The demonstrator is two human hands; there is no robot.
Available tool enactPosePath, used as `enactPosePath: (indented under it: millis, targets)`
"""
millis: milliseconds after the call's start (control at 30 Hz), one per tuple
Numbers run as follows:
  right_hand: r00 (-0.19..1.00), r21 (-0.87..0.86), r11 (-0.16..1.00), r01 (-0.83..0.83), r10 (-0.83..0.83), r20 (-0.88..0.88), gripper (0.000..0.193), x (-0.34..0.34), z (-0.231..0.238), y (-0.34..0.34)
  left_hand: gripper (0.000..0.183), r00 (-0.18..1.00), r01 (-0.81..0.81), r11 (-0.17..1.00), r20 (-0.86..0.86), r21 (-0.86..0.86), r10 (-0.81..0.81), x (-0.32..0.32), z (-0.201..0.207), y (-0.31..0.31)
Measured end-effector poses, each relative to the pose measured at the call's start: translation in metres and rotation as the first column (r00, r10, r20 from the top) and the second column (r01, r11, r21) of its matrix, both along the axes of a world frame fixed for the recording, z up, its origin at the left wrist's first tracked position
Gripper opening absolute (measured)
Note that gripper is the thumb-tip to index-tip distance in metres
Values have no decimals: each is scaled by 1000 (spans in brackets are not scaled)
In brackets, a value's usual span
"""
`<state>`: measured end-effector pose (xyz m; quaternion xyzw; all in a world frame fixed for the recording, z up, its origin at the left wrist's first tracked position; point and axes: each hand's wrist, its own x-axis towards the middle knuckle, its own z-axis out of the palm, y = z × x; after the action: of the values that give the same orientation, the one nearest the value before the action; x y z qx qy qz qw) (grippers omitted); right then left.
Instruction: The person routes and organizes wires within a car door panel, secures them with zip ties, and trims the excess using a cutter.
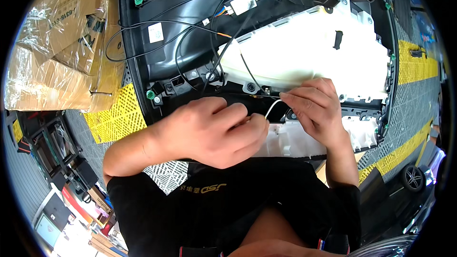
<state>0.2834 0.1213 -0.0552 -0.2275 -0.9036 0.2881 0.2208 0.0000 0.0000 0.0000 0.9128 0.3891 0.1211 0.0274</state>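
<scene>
A car door panel (164,59) lies with its inner side up in front of me. Between my hands a short white strip or cable (272,108) bends in a curve. My left hand (214,131) is closed around its lower end. The fingertips of my right hand (315,109) pinch near its upper end, beside a thin black wire (250,72). My left fingers partly hide the strip. White sound padding (304,50) covers much of the panel beyond my hands, and a thinner white sheet (288,140) lies along its near edge.
Black cables run to a small white-labelled module (243,4) on the panel. At the left stands a plastic-wrapped cardboard box (62,47). Yellow and grey floor grating (116,116) surrounds the panel, and a car wheel (413,177) shows at the right.
</scene>
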Motion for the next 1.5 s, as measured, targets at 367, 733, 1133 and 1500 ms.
enactPosePath:
  millis: [367,733,1133,1500]
  targets:
    - [1000,28,999,17,-17,6,32,-2,-1,-3,36,936,-323,946,-137,33,324,-25,26,2]
    - [998,198,979,-39,26,64,38,2,-10,-5,24,896,-324,922,-244,211,371,-23,1,-18]
    - [997,295,955,32,-50,55,37,1,-19,-12,36,980,-149,961,-98,232,176,-7,-39,21]
    - [999,317,948,33,-42,22,35,1,-21,-10,30,991,-121,926,-8,357,132,-18,-48,-4]
